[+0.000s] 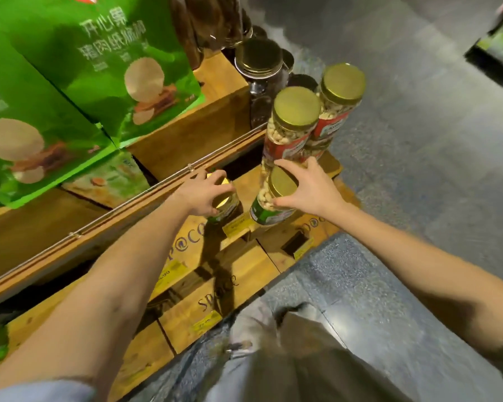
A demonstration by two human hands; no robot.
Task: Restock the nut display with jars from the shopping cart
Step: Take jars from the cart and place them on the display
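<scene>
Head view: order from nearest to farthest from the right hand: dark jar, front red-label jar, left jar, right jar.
1. The right jar, in the right hand and its grip, under the palm.
2. The front red-label jar, just behind the fingertips.
3. The left jar, under the left hand, to the left.
4. The dark jar, farthest back.

The tall jar (283,146) has a clear, smooth plastic wall, a glossy red label and a gold lid (296,108) that looks like softly shiny metal; the left jar (225,211), gripped by the left hand (204,192), and the right jar (266,211), gripped by the right hand (305,187), have glossy green labels; the crates (244,274) are smooth, satin-finished wood; the price tags (206,323) look like matt yellow paper; the bags (114,53) are glossy green film; the floor (418,169) is polished speckled stone; the jeans (215,358) are faded denim.
</scene>
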